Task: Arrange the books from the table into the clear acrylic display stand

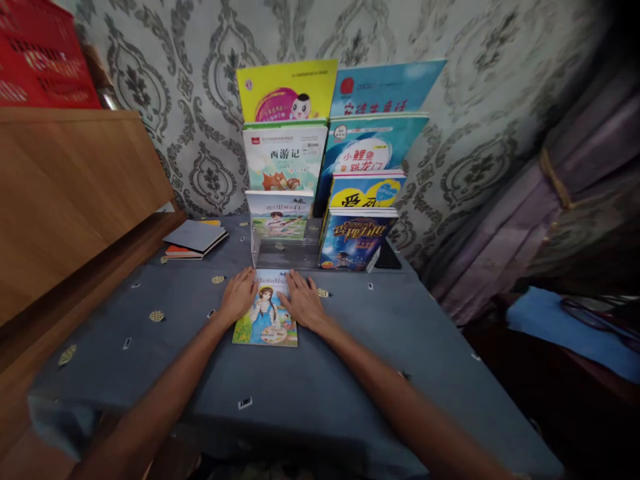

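A thin picture book [265,317], its cover showing a figure with braids in a blue dress, lies face up on the tablecloth. My left hand [240,295] rests at its upper left edge with the fingers stretched forward. On the opposite side, my right hand [304,303] lies flat with fingers spread, its thumb over the cover's right part. Just beyond my fingertips stands a clear plastic tiered rack [285,257]. Its left column bears a landscape-cover book [280,217], a white book [285,157] and a yellow book [287,90].
The rack's right column carries a dark blue book [356,241], a blue-and-yellow book [367,190] and two teal books behind. A small stack of books [196,238] lies at the table's back left. Left stands a wooden cabinet [75,200]; a curtain [505,220] hangs right.
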The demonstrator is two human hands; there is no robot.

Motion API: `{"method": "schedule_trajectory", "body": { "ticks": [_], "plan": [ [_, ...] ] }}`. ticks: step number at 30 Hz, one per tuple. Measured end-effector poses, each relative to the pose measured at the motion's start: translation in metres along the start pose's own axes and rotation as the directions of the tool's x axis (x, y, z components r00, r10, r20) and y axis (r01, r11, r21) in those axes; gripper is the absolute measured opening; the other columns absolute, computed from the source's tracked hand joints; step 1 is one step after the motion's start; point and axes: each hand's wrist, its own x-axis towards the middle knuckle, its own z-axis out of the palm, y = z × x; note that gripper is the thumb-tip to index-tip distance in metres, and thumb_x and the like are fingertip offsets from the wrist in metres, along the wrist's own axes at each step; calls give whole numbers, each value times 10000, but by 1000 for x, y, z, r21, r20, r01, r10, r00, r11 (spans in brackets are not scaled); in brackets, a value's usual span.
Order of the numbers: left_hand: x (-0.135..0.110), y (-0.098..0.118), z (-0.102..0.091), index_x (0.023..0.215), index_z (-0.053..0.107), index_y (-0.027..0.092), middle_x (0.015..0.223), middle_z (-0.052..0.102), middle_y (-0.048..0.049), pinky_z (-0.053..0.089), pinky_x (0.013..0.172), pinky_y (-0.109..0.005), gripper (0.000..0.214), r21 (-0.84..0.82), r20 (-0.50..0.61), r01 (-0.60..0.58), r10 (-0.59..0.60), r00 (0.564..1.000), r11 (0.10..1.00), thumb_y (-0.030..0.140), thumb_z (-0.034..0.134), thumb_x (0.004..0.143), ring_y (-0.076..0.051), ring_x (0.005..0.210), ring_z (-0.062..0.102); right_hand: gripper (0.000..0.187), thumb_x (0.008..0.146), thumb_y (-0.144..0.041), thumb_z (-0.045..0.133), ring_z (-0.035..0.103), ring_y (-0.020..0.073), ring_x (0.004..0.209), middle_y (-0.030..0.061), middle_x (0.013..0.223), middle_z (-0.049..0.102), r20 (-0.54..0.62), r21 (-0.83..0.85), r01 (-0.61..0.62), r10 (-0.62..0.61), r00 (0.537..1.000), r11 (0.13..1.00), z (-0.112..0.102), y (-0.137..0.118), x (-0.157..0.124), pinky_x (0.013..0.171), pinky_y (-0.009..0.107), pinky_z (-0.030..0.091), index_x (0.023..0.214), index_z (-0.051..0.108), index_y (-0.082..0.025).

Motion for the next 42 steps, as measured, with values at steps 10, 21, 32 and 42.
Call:
{"method": "schedule_trajectory", "body": {
  "ticks": [10,21,32,42],
  "plan": [
    [-12,8,7,1288,560,174,1316,620,-158,506,1015,-459,373,-155,-148,-44,21,989,987,210,460,930,-262,1225,602,562,969,-407,461,335,394,1445,190,1556,382,1,-44,41,-41,999,998,6,-25,-34,1156,597,283,1460,469,-132],
    [1,-26,10,1224,545,196,1226,633,-149,609,802,-355,371,-905,130,316,-520,844,286,187,615,860,-211,1000,706,572,959,-409,471,319,404,1451,163,1554,399,-69,-10,95,-95,993,995,20,-11,-34,1164,562,339,1458,480,-130],
    [-1,16,-20,975,681,79,902,759,-134,596,685,-317,289,-810,575,471,-314,755,-351,123,793,713,-219,712,728,584,954,-429,487,356,335,1449,154,1573,370,-232,195,147,-99,968,970,46,13,-31,1169,520,359,1474,449,-166],
    [2,42,-50,1002,663,125,935,765,-111,598,751,-315,362,-910,385,200,-557,736,-364,418,754,809,-217,809,734,415,964,-451,468,678,255,1015,106,1164,701,-289,723,157,87,954,673,4,2,-20,877,391,564,1267,581,-190]
  ]
}}
